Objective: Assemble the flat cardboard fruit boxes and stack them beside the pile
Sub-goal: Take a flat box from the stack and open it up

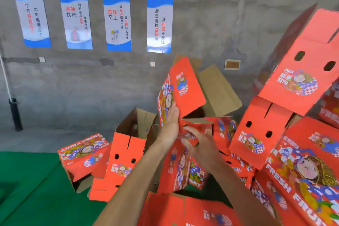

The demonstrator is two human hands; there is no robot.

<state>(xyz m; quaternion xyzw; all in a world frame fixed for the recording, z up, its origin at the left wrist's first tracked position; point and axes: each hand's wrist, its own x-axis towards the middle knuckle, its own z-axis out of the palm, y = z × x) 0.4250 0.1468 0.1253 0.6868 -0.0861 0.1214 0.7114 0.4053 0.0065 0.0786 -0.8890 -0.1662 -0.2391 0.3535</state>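
The left hand (171, 115) lies flat, fingers straight, against the printed side of a half-opened red box (183, 90), held up before the grey concrete wall (91, 88). The right hand (198, 143) curls its fingers round the box's lower flap. The corrugated board is glossy red outside with a cartoon print, plain brown inside. Around it, assembled boxes (293, 82) lean in a loose pile above the green floor mat (27, 180).
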